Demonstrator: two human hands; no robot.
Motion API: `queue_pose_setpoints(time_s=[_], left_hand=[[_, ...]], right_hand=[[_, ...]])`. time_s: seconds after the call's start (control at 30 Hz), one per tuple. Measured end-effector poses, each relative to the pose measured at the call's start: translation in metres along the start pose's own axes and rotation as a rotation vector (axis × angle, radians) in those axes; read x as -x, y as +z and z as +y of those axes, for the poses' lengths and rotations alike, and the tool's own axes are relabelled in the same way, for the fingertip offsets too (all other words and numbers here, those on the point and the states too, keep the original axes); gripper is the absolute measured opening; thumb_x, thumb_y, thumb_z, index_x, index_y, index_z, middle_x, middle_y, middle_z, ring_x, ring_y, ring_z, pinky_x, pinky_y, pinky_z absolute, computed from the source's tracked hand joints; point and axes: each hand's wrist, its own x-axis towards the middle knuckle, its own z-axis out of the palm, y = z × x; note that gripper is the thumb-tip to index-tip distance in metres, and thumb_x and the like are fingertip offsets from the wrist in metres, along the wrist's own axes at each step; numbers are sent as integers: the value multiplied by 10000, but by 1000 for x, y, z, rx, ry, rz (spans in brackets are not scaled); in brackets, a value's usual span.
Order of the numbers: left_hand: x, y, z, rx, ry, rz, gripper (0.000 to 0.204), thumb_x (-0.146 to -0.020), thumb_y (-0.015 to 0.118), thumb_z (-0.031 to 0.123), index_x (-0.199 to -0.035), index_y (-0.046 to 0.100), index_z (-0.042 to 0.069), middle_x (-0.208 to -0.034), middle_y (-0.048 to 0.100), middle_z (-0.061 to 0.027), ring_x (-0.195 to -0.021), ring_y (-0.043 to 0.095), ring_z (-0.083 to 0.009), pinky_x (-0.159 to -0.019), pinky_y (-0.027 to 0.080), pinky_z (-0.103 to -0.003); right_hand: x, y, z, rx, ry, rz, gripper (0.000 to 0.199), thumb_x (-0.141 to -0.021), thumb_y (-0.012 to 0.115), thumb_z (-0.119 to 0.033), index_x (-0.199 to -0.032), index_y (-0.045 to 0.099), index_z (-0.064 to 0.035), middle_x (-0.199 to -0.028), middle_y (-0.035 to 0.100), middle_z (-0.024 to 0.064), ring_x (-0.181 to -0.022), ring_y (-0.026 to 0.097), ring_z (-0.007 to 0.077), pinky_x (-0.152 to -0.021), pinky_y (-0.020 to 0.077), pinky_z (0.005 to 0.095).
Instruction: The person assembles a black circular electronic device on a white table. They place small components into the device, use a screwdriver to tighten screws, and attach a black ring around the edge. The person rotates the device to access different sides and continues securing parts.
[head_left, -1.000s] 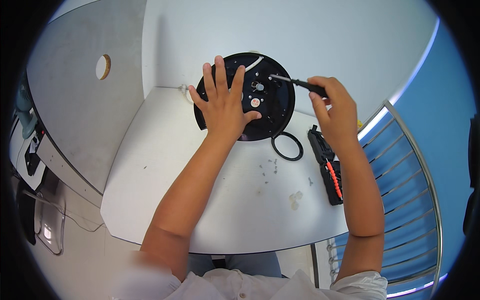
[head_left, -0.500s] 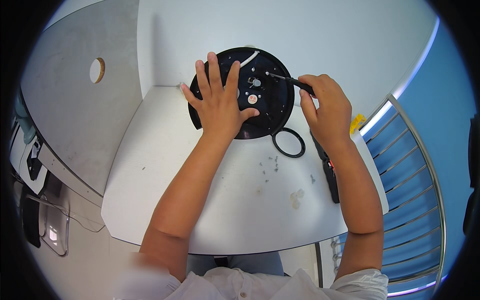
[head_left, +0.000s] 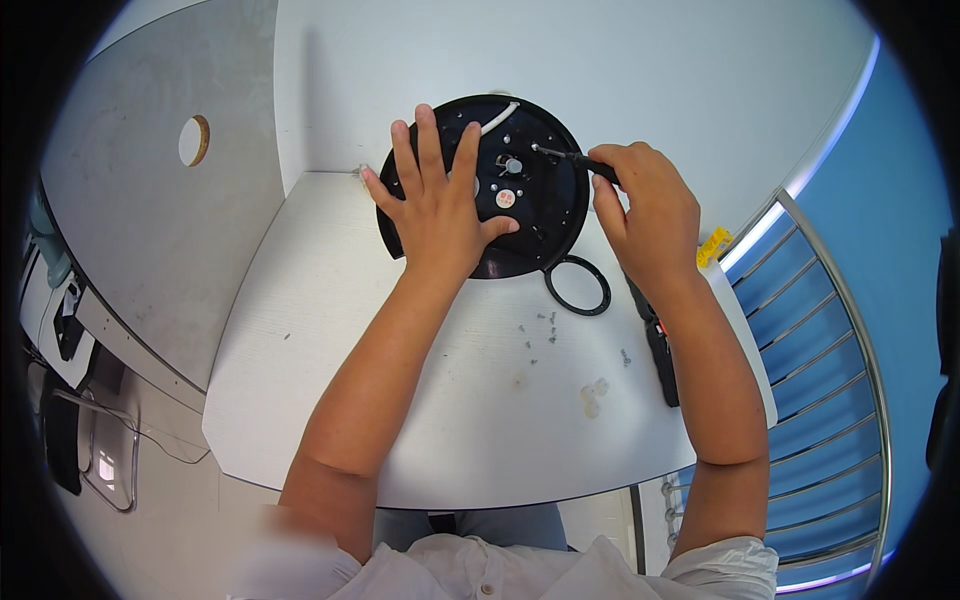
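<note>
Black round disc (head_left: 530, 190) lying on the white desk (head_left: 400, 400), both hands working on it.

Left hand (head_left: 440, 205) is pressing flat, fingers apart; right hand (head_left: 650, 215) is gripping a screwdriver (head_left: 570, 157), with a black ring (head_left: 578, 285) just below.

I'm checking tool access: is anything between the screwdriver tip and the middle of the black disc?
Nothing visible blocks it. The right hand holds the screwdriver with its tip already over the black disc; the left hand lies flat on the disc's left part, clear of the tip.
</note>
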Motion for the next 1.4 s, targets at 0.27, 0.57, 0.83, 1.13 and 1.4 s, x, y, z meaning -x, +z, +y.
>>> queue_pose_setpoints(time_s=[0.27, 0.57, 0.83, 1.13, 1.4], left_hand=[[0, 0, 0, -1, 6, 3, 1145, -475, 911, 430, -1448, 331, 269, -1585, 31, -141, -1457, 24, -363, -1047, 93, -703], [0, 1, -1, -2, 13, 12, 1147, -471, 905, 447, -1448, 333, 263, -1584, 30, -147, -1456, 27, -364, -1044, 92, -705], [0, 1, -1, 6, 13, 16, 1140, -472, 904, 447, -1445, 343, 256, -1584, 36, -149, -1455, 30, -364, -1045, 90, -704], [1, 2, 0, 17, 14, 21, 1127, -479, 904, 435, -1442, 349, 250, -1586, 40, -142, -1456, 27, -359, -1044, 88, -705], [1, 0, -1, 6, -1, 4, 1118, -484, 906, 424, -1439, 351, 258, -1587, 39, -136, -1457, 25, -356, -1050, 87, -699]], right_hand=[[0, 3, 2, 31, -26, 34, 181, -762, 651, -52, -934, 630, -106, -798, 585, 19, -740, 584, 198, -614, 481, 319], [-1, 3, 1, 48, -27, 27, 185, -763, 657, -58, -938, 629, -109, -797, 581, 18, -748, 583, 193, -616, 482, 318], [-1, 3, -1, 96, -59, 19, 207, -749, 673, -57, -942, 624, -116, -804, 571, 14, -744, 574, 186, -607, 478, 310], [-5, 6, -2, 131, -119, 21, 179, -770, 697, -114, -929, 617, -105, -809, 591, 22, -725, 580, 179, -594, 473, 308], [-24, -13, -22, 232, 283, -370, 238, -872, 646, -260, -938, 542, -56, -752, 629, 85, -606, 604, 247, -559, 473, 327]])
